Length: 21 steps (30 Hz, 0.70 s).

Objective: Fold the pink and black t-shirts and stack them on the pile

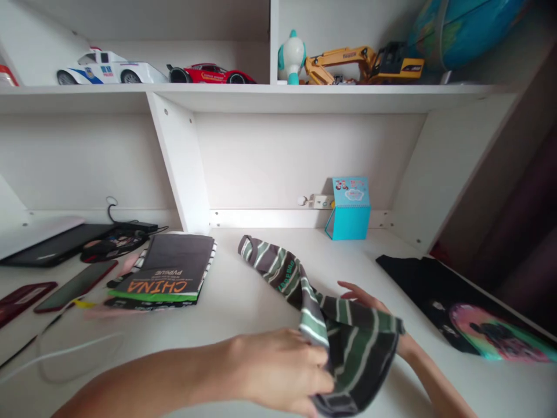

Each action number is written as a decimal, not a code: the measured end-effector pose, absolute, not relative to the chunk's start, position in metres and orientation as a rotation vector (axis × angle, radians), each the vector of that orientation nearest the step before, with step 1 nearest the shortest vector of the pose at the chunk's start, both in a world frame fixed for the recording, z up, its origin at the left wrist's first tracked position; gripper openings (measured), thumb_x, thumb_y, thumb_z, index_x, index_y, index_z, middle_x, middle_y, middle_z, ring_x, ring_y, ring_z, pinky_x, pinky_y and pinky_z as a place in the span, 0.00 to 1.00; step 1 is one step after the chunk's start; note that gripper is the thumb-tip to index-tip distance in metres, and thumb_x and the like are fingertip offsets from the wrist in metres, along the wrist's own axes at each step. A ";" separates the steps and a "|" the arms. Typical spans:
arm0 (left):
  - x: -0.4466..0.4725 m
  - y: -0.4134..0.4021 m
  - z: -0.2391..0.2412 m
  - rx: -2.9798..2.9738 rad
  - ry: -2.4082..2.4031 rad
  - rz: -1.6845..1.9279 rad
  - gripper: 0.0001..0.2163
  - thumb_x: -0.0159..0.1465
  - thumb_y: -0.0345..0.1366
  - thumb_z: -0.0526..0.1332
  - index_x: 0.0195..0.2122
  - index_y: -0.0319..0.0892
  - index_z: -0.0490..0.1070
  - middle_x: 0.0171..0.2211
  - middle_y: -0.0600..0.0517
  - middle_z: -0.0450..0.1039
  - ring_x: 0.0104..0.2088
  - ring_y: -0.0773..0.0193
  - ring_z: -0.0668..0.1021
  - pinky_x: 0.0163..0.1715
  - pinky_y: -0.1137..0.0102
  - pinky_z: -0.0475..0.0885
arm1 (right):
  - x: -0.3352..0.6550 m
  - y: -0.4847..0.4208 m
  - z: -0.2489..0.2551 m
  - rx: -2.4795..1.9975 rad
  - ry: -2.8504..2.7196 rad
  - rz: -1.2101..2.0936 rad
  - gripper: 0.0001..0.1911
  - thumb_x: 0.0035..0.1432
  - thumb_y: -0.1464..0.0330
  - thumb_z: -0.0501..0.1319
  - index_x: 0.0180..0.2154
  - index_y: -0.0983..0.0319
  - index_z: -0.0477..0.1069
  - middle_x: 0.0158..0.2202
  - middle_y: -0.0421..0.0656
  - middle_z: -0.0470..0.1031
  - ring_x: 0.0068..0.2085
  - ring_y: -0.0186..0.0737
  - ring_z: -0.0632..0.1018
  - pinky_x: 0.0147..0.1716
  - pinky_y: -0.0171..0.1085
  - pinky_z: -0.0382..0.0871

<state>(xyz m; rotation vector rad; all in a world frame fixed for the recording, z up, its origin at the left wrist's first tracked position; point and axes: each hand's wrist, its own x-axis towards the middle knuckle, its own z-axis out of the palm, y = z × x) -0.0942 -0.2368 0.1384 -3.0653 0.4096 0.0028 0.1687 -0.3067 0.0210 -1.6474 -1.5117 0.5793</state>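
Note:
A striped shirt (352,331) in dark grey, green and white, with green lettering on it, lies partly on the white desk and is partly lifted toward me. My left hand (285,368) grips its near edge, fingers curled into the cloth. Behind the raised part is my right hand (368,299), its visible fingers stretched out and the palm and wrist partly covered by fabric. Whether that hand pinches any cloth is hidden. The far end of the shirt rests loosely on the desk, crumpled in the middle.
Folded clothes (174,267) lie to the left, near a phone (76,284), cables and a black laptop (56,244). A black printed garment (452,307) lies at right. A blue desk calendar (351,209) stands at the back. Toys line the shelf (243,90) above.

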 end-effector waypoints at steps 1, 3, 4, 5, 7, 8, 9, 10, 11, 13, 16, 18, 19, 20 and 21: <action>-0.095 -0.230 0.131 -3.142 0.351 0.132 0.06 0.60 0.36 0.58 0.27 0.43 0.69 0.24 0.55 0.69 0.23 0.69 0.71 0.21 0.74 0.64 | 0.168 -0.307 0.021 -1.650 -1.514 0.614 0.28 0.55 0.57 0.53 0.56 0.57 0.54 0.41 0.45 0.70 0.36 0.39 0.74 0.37 0.38 0.69; -0.090 -0.217 0.122 -3.269 0.182 0.262 0.09 0.60 0.41 0.57 0.27 0.43 0.70 0.23 0.55 0.69 0.22 0.69 0.72 0.19 0.76 0.62 | 0.163 -0.306 0.023 -1.689 -1.481 0.623 0.24 0.57 0.55 0.49 0.52 0.59 0.60 0.32 0.42 0.70 0.31 0.36 0.73 0.34 0.37 0.69; -0.086 -0.212 0.119 -3.311 0.088 0.239 0.09 0.60 0.42 0.57 0.29 0.43 0.71 0.25 0.55 0.70 0.23 0.69 0.73 0.20 0.76 0.63 | 0.160 -0.306 0.026 -1.695 -1.452 0.641 0.24 0.59 0.54 0.46 0.51 0.60 0.62 0.28 0.41 0.69 0.29 0.35 0.71 0.32 0.36 0.68; -0.080 -0.209 0.115 -3.333 0.018 0.169 0.09 0.60 0.43 0.57 0.33 0.43 0.71 0.28 0.53 0.71 0.24 0.68 0.73 0.21 0.76 0.64 | 0.156 -0.306 0.031 -1.689 -1.435 0.672 0.25 0.60 0.54 0.44 0.51 0.61 0.62 0.25 0.40 0.68 0.28 0.35 0.71 0.31 0.36 0.68; -0.069 -0.209 0.105 -3.328 -0.019 0.027 0.15 0.58 0.47 0.58 0.41 0.44 0.69 0.35 0.50 0.71 0.28 0.65 0.75 0.25 0.74 0.66 | 0.147 -0.308 0.042 -1.664 -1.476 0.765 0.25 0.60 0.53 0.44 0.52 0.61 0.62 0.25 0.39 0.67 0.28 0.34 0.70 0.30 0.34 0.66; -0.063 -0.212 0.097 -3.305 -0.012 -0.012 0.20 0.56 0.51 0.58 0.44 0.43 0.68 0.38 0.48 0.71 0.30 0.62 0.75 0.27 0.72 0.68 | 0.143 -0.310 0.048 -1.657 -1.532 0.810 0.25 0.59 0.53 0.46 0.53 0.60 0.61 0.27 0.39 0.68 0.30 0.35 0.70 0.30 0.34 0.66; -0.059 -0.216 0.088 -3.273 -0.001 -0.029 0.25 0.53 0.55 0.59 0.45 0.42 0.67 0.39 0.45 0.70 0.31 0.59 0.75 0.29 0.70 0.69 | 0.139 -0.313 0.053 -1.660 -1.607 0.852 0.26 0.58 0.53 0.49 0.54 0.59 0.59 0.29 0.40 0.68 0.31 0.35 0.70 0.31 0.33 0.65; -0.055 -0.221 0.079 -3.231 -0.003 -0.031 0.28 0.50 0.57 0.59 0.45 0.41 0.67 0.39 0.43 0.70 0.33 0.56 0.75 0.29 0.67 0.69 | 0.137 -0.316 0.056 -1.672 -1.682 0.888 0.28 0.56 0.54 0.53 0.55 0.57 0.57 0.30 0.40 0.69 0.32 0.35 0.70 0.31 0.32 0.64; -0.052 -0.226 0.070 -3.184 -0.016 -0.030 0.29 0.50 0.59 0.58 0.45 0.41 0.68 0.39 0.42 0.69 0.33 0.53 0.75 0.29 0.65 0.70 | 0.135 -0.320 0.059 -1.693 -1.744 0.918 0.31 0.53 0.55 0.56 0.57 0.56 0.56 0.31 0.40 0.69 0.32 0.35 0.69 0.30 0.32 0.63; -0.049 -0.233 0.059 -3.104 -0.043 -0.045 0.24 0.54 0.55 0.56 0.44 0.43 0.68 0.38 0.43 0.69 0.33 0.51 0.75 0.26 0.64 0.70 | 0.135 -0.326 0.059 -1.750 -1.809 0.946 0.35 0.51 0.59 0.59 0.59 0.55 0.51 0.30 0.38 0.68 0.30 0.34 0.68 0.28 0.31 0.61; -0.051 -0.233 0.059 -3.076 -0.018 -0.021 0.11 0.61 0.39 0.53 0.43 0.48 0.68 0.35 0.49 0.70 0.28 0.58 0.76 0.22 0.69 0.69 | 0.143 -0.332 0.056 -1.797 -1.815 0.944 0.33 0.52 0.65 0.57 0.59 0.55 0.50 0.26 0.36 0.65 0.27 0.31 0.65 0.25 0.30 0.57; -0.055 -0.224 0.067 -3.117 0.008 0.011 0.11 0.61 0.34 0.52 0.43 0.49 0.68 0.33 0.52 0.71 0.26 0.62 0.76 0.22 0.71 0.69 | 0.151 -0.332 0.057 -1.796 -1.798 0.922 0.26 0.54 0.66 0.55 0.56 0.56 0.56 0.27 0.37 0.65 0.27 0.31 0.64 0.26 0.30 0.57; -0.058 -0.218 0.073 -3.151 0.017 0.023 0.11 0.61 0.33 0.52 0.43 0.50 0.69 0.33 0.53 0.71 0.27 0.63 0.76 0.23 0.73 0.69 | 0.155 -0.331 0.059 -1.789 -1.783 0.905 0.22 0.56 0.65 0.53 0.53 0.57 0.60 0.29 0.38 0.66 0.27 0.31 0.64 0.27 0.30 0.57; -0.061 -0.211 0.078 -3.195 0.025 0.033 0.11 0.61 0.33 0.53 0.43 0.49 0.70 0.33 0.53 0.71 0.27 0.64 0.76 0.25 0.74 0.69 | 0.159 -0.329 0.062 -1.776 -1.763 0.885 0.17 0.57 0.64 0.52 0.48 0.58 0.64 0.32 0.39 0.67 0.28 0.31 0.64 0.28 0.31 0.58; -0.065 -0.203 0.084 -3.248 0.033 0.044 0.10 0.62 0.34 0.53 0.42 0.49 0.71 0.33 0.54 0.72 0.29 0.66 0.76 0.28 0.75 0.69 | 0.163 -0.327 0.065 -1.758 -1.739 0.861 0.15 0.59 0.62 0.49 0.43 0.60 0.67 0.35 0.41 0.68 0.30 0.32 0.65 0.30 0.31 0.59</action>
